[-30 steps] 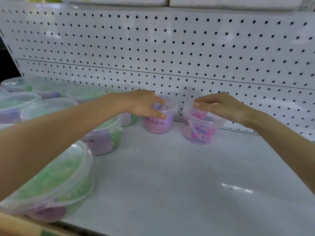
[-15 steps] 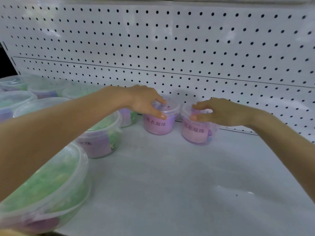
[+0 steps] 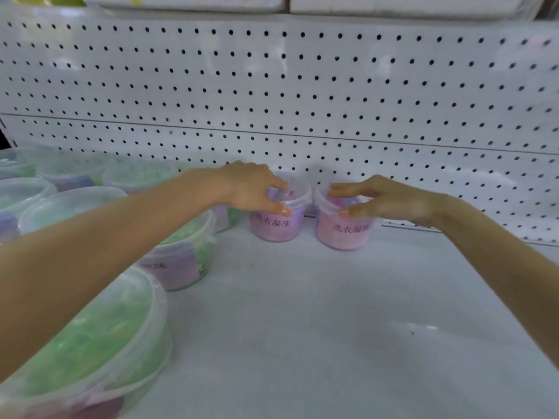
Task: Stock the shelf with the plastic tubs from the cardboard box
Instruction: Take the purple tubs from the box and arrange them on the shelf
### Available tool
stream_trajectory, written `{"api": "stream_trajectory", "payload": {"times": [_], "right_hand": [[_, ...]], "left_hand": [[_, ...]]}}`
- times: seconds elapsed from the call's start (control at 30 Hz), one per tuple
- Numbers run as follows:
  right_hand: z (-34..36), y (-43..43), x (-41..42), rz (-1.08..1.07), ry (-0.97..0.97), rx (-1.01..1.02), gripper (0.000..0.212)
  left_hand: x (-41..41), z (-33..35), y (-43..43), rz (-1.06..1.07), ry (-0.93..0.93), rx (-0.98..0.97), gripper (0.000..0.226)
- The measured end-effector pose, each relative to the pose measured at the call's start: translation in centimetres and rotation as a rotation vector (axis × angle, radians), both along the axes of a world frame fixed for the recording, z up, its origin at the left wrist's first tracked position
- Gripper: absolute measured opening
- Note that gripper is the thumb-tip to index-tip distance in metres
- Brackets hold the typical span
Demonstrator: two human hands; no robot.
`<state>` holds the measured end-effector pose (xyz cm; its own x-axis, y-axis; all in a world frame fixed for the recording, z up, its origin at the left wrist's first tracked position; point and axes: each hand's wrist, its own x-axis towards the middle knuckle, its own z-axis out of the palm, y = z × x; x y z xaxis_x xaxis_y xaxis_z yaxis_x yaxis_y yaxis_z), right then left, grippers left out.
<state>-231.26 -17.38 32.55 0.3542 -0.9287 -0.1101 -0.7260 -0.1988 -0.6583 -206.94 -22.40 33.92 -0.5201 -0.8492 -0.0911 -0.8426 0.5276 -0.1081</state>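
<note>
Two small clear plastic tubs with pink labels stand side by side at the back of the white shelf (image 3: 317,313), against the pegboard. My left hand (image 3: 254,189) grips the lid rim of the left pink tub (image 3: 276,226), thumb at the front and fingers over the top. My right hand (image 3: 375,198) grips the lid rim of the right pink tub (image 3: 344,232) in the same way, with its label facing me. The cardboard box is out of view.
Several larger clear tubs with green contents fill the shelf's left side, the nearest (image 3: 90,343) under my left forearm and another (image 3: 184,258) behind it. A white pegboard back panel (image 3: 302,86) rises behind. Another shelf with white packs (image 3: 393,3) sits above.
The right pink tub was turned so its label faces front and moved closer beside the left one. My left hand has stayed on its tub.
</note>
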Motion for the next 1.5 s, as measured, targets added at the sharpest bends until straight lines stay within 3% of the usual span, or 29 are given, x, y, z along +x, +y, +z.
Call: {"api": "stream_trajectory", "payload": {"times": [0.13,0.23,0.33,0.4,0.5,0.67,0.97,1.07,1.17,1.23,1.33,1.5], "right_hand": [[0.2,0.9,1.3,-0.122,0.161,-0.092,0.048],[0.2,3.1,2.5,-0.244,0.336,-0.315,0.052],[0.0,7.7,3.2,-0.357,0.291,-0.425,0.051],[-0.3,11.2,2.9,-0.408,0.377,-0.459,0.052],[-1.0,17.1,1.7,-0.504,0.528,-0.456,0.054],[-1.8,28.7,-1.2,-0.741,0.681,-0.364,0.053],[-8.3,52.6,-4.6,-1.189,0.869,-0.361,0.037],[-13.3,58.9,-5.1,-1.345,0.791,-0.283,0.036],[-20.5,63.6,-4.6,-1.487,0.684,-0.193,0.029],[-25.6,65.8,-4.5,-1.624,0.507,-0.076,0.036],[-31.2,68.4,-5.2,-1.709,0.317,0.089,0.053],[-34.9,70.8,-8.0,-1.808,0.077,0.238,0.056]], "left_hand": [[0.0,-0.1,0.4,0.002,-0.017,0.068,0.069],[-0.4,0.3,1.8,-0.046,-0.058,-0.046,0.07],[-1.2,1.1,4.7,-0.17,0.061,-0.113,0.071],[-2.0,1.3,7.3,-0.279,0.129,-0.129,0.063],[-3.8,1.1,11.5,-0.443,0.13,-0.183,0.053],[-9.3,0.5,18.7,-0.634,0.182,-0.148,0.055],[-19.8,-7.5,38.1,-0.959,0.554,0.0,0.047],[-21.7,-13.7,44.7,-0.879,0.689,0.292,0.043],[-23.2,-21.3,50.7,-0.765,0.602,0.534,0.045],[-24.1,-26.3,53.8,-0.723,0.516,0.642,0.044],[-25.7,-31.4,56.6,-0.711,0.429,0.641,0.047],[-27.9,-35.2,57.9,-0.645,0.341,0.674,0.049]]}}
